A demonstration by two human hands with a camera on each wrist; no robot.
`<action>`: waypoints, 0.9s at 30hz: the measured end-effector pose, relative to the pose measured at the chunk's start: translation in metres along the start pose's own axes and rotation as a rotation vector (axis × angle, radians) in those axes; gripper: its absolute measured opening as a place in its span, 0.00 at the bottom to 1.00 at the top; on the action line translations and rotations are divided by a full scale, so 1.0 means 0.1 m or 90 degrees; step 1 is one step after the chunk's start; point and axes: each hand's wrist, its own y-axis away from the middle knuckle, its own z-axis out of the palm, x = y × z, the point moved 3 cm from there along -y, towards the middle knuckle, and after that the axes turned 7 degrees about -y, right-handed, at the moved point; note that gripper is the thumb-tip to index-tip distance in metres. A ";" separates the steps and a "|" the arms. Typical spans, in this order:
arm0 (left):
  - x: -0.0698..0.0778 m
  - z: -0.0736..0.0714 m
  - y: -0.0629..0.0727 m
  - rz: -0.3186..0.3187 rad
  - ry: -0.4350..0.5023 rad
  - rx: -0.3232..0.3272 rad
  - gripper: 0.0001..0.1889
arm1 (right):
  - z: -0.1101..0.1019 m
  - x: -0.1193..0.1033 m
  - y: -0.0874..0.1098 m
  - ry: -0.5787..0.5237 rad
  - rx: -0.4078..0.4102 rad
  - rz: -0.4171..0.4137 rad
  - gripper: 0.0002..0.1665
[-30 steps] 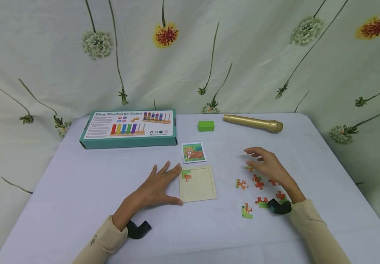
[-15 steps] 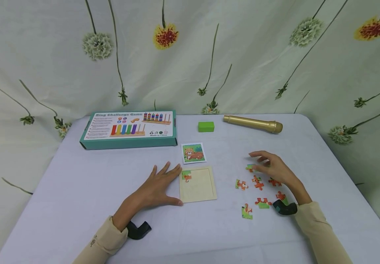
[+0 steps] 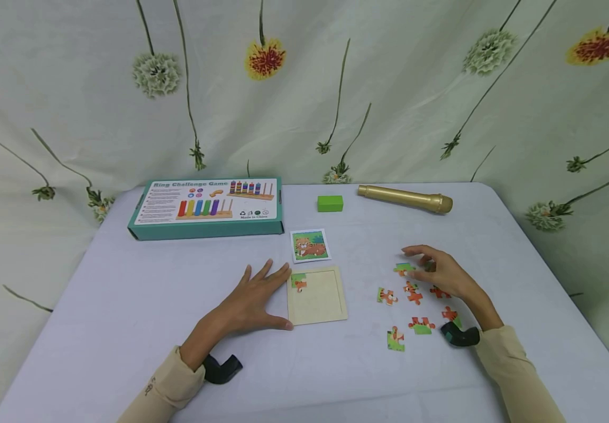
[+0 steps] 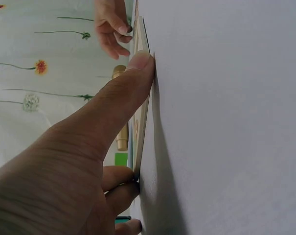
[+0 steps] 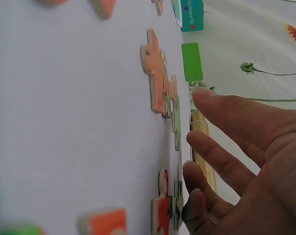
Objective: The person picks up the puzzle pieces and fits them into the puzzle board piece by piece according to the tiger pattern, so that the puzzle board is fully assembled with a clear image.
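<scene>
My left hand (image 3: pixel 254 302) lies spread on the cloth. Its thumb and a finger touch the left edge of a wooden puzzle board (image 3: pixel 320 305); the left wrist view shows the thumb (image 4: pixel 138 61) against the edge of the board (image 4: pixel 142 117). One tiger puzzle piece (image 3: pixel 299 281) sits in the board's upper left corner. My right hand (image 3: pixel 439 271) hovers over loose pieces, fingers loosely bent, holding nothing. Its thumb is beside a green and orange puzzle piece (image 3: pixel 402 269). In the right wrist view, pieces (image 5: pixel 156 73) lie left of the apart fingertips. The hand may hide some.
Several other pieces (image 3: pixel 421 325) lie right of the board. Behind the board is a tiger picture card (image 3: pixel 310 245). Farther back are a Ring Challenge Game box (image 3: pixel 206 208), a green block (image 3: pixel 330 204) and a gold toy microphone (image 3: pixel 405 198). A floral cloth hangs behind.
My right hand has moved slightly right and toward me, uncovering more of the green and orange puzzle piece. My left hand and the board have stayed put.
</scene>
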 end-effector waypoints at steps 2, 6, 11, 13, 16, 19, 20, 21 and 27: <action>-0.01 0.00 0.00 0.000 -0.001 0.000 0.60 | 0.01 0.02 0.00 0.008 -0.001 0.003 0.29; -0.01 0.01 -0.01 -0.001 -0.003 -0.001 0.60 | 0.02 0.05 0.01 0.021 0.000 -0.011 0.27; -0.01 0.01 -0.01 -0.001 0.000 -0.003 0.60 | 0.02 0.04 0.01 0.026 0.003 -0.035 0.24; -0.01 0.01 -0.01 -0.003 0.000 -0.004 0.60 | 0.02 0.04 0.01 0.029 0.002 -0.035 0.25; -0.01 0.01 -0.01 -0.005 -0.002 -0.005 0.60 | 0.02 0.05 0.02 0.035 0.002 -0.034 0.24; -0.02 0.01 -0.01 -0.007 -0.003 -0.006 0.60 | 0.02 0.06 0.02 0.041 0.003 -0.039 0.23; -0.01 0.01 -0.01 -0.006 -0.003 -0.004 0.60 | 0.02 0.06 0.02 0.043 0.003 -0.042 0.23; -0.02 0.01 0.00 -0.006 -0.003 -0.003 0.60 | 0.03 0.06 0.02 0.046 0.004 -0.044 0.22; -0.01 0.01 0.00 -0.008 0.001 -0.002 0.60 | 0.04 0.06 0.00 0.053 -0.001 -0.039 0.18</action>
